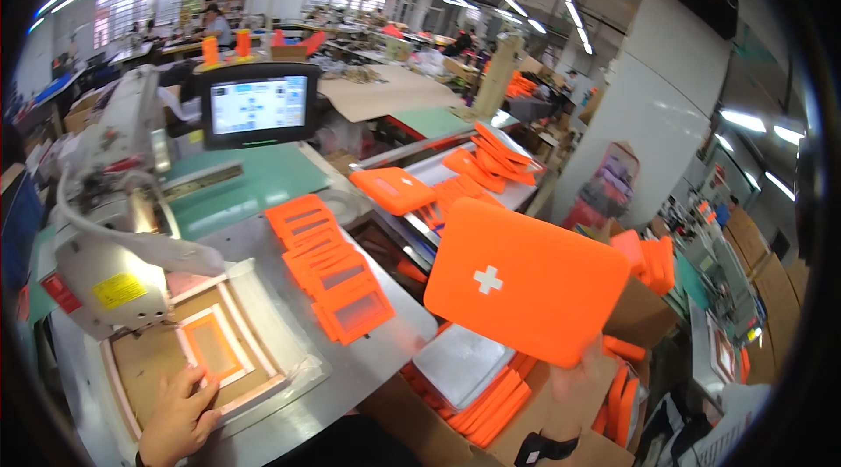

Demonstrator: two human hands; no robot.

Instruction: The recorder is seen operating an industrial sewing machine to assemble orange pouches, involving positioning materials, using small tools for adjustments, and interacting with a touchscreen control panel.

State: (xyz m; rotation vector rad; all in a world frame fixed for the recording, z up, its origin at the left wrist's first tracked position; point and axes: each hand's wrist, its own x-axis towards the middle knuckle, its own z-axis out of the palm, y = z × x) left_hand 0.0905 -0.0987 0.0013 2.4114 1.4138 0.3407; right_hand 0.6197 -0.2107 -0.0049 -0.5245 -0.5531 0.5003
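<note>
The orange case (534, 292) hides some fingers of the blurred right hand (578, 372); icons (253, 104) on the screen (221, 123) are too small to make out.

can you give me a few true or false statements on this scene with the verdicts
1. The right hand holds an orange case. True.
2. The orange case bears a black cross. False: the cross is white.
3. The screen is dark. False: it is lit.
4. The left hand is touching the screen. False: it is down by an orange panel.
5. Orange cut-out pieces lie on the metal table. True.
</note>
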